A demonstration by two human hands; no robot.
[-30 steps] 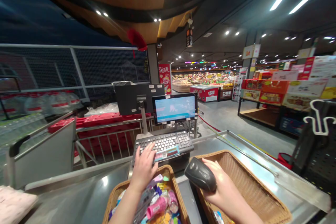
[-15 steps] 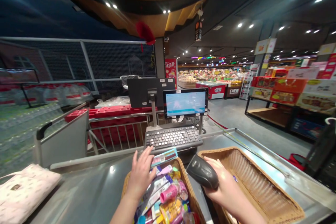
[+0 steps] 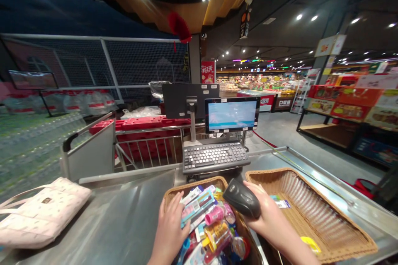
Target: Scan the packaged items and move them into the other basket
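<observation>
My right hand is wrapped round a black handheld barcode scanner, whose head points left over a wicker basket full of small goods. At the left side of that basket, my left hand has its thumb and fingers round the left end of a flat light-blue package with a barcode label. The package lies low over the pile, slanting up to the right. Around it are a pink cylinder, a yellow item and several tubes and packs. My left fingertips are partly hidden.
A second wicker basket to the right holds a small pack and a yellow item. Beyond stand a keyboard and a lit monitor. A pale pink bag lies on the metal counter.
The light-blue package has come down from the basket's far rim onto the pile with my left hand. The view has turned left, showing more of the right basket's contents. The scanner remains in my right hand.
</observation>
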